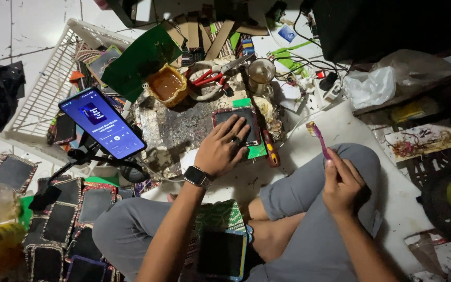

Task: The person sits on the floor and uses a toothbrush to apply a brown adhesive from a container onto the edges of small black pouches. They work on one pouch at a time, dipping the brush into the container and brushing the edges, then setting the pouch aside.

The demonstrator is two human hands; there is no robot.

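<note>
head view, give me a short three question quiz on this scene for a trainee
1. True or false: the left hand presses flat on a dark rectangular piece.
2. What does the right hand hold? A) red scissors B) purple toothbrush C) phone
3. What stands on a small tripod left of the left hand?

Key:
1. True.
2. B; the red-handled scissors lie untouched near the glue bowl.
3. A smartphone with its screen lit.

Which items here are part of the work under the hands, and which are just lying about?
In use: left hand pressing the dark pad; right hand holding the toothbrush; glue tub.
Lying about: phone, scissors, white basket, plastic bag.
</note>
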